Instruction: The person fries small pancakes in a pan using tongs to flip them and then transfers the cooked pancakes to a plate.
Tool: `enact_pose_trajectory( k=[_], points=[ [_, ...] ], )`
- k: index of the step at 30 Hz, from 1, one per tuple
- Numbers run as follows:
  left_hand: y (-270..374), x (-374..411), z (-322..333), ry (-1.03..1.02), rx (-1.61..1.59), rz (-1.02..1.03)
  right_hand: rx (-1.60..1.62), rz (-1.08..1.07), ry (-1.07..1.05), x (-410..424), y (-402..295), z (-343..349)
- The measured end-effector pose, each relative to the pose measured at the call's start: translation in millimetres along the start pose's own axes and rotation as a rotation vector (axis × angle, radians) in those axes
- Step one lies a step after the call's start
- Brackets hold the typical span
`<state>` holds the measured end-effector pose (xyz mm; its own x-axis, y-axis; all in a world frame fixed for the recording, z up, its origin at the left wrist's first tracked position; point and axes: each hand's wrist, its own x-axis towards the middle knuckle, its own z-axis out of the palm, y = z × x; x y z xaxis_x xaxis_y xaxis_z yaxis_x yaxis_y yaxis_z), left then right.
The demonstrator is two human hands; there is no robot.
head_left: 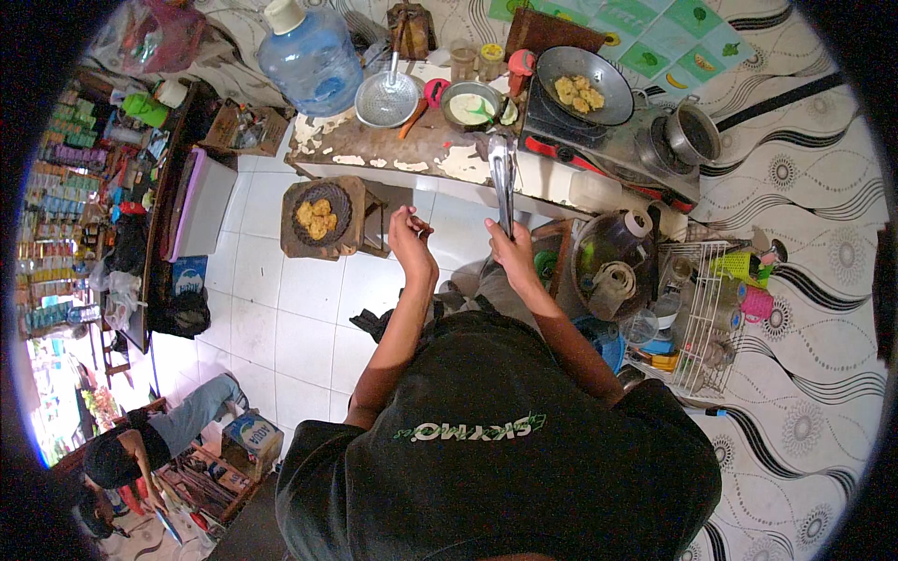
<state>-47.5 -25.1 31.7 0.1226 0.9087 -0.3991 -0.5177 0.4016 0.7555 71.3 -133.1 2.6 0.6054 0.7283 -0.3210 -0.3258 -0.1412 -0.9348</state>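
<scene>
My right hand grips a pair of metal tongs, whose far ends point at the front of the worn counter. My left hand is raised over the floor with its fingers loosely curled and apart; I see nothing in it. Several fritters lie in a dark wok on the gas stove. A bowl of pale batter with a green spoon stands left of the stove. More fritters rest on a dark woven plate on a wooden stool.
A perforated metal skimmer and a large blue water jug are on the counter. A saucepan sits right of the wok. Below stand a lidded clear container and a white dish rack. Another person is at the lower left.
</scene>
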Motion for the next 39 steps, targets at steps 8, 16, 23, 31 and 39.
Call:
enact_pose_trajectory(
  k=[8, 16, 23, 31, 39],
  points=[
    [0, 1, 4, -0.008, 0.01, 0.006, -0.046, -0.036, 0.032, 5, 6, -2],
    [2, 2, 4, -0.009, 0.022, 0.01, -0.039, -0.038, 0.002, 6, 0, -1],
    [-2, 8, 0, -0.005, 0.007, 0.001, -0.052, -0.003, 0.016, 9, 2, 1],
    [-1, 11, -1, -0.029, 0.006, 0.024, -0.023, 0.002, -0.013, 14, 8, 1],
    [-2, 14, -2, -0.043, 0.012, 0.041, 0.102, 0.034, -0.037, 7, -8, 9]
  ],
)
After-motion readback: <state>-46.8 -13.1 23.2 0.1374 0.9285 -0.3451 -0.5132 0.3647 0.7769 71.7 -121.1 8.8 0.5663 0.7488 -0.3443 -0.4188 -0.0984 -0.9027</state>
